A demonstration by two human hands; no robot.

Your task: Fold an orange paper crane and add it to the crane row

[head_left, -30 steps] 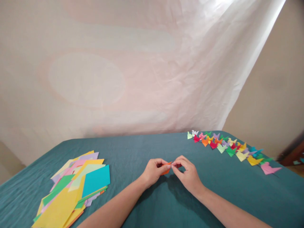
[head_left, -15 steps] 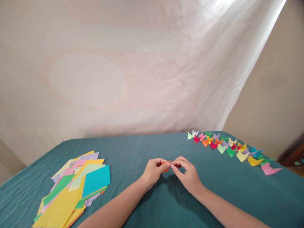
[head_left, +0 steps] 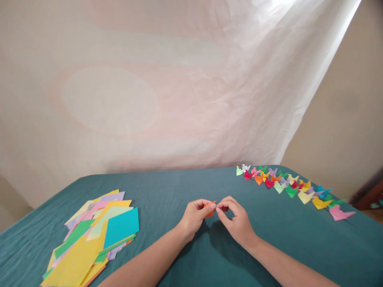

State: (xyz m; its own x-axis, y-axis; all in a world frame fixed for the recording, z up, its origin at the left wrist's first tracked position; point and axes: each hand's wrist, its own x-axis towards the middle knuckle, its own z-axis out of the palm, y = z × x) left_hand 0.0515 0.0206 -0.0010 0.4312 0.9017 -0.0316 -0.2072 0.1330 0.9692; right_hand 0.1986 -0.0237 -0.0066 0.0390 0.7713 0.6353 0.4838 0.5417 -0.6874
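Note:
A small orange folded paper (head_left: 210,207) is pinched between both of my hands just above the teal tablecloth (head_left: 167,187). My left hand (head_left: 195,217) grips its left side with curled fingers. My right hand (head_left: 236,219) pinches its right tip between thumb and fingertips. Most of the orange paper is hidden by my fingers.
A loose pile of coloured paper squares (head_left: 92,235) lies at the left, with a cyan sheet (head_left: 122,226) on top. A row of several folded paper birds (head_left: 287,185) runs along the right, ending in a pink one (head_left: 339,212). A pale sheet hangs behind the table.
Both hands have stayed in place; the fingers have drawn slightly closer on the orange paper, and less of it shows below my left hand.

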